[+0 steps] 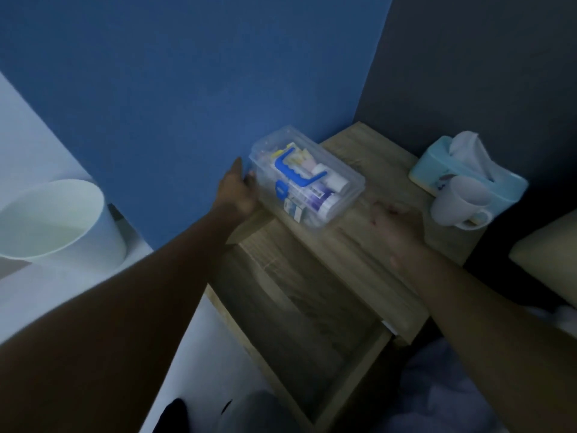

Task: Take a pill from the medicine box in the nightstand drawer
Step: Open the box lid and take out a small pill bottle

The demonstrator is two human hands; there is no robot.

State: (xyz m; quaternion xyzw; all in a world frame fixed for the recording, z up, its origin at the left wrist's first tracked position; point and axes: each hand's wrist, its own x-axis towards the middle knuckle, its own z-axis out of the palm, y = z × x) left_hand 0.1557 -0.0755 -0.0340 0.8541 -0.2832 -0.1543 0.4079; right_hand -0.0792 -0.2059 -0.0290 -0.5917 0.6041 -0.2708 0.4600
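Note:
A clear plastic medicine box [334, 195] with a blue handle and blue clasp rests on the wooden nightstand top [368, 245], at its left rear corner. Bottles and packets show through its shut lid. My left hand [240, 189] grips the box's left end. My right hand [396, 226], blurred, hovers over the nightstand top just right of the box, fingers spread, holding nothing. Below, the nightstand drawer [299, 310] is pulled out and its inside looks dark and bare.
A light-blue tissue box [437, 164] and a white mug [459, 201] stand at the nightstand's right rear. A white waste bin [53, 220] sits on the floor at left. Behind is a blue wall; a bed edge [543, 251] is at right.

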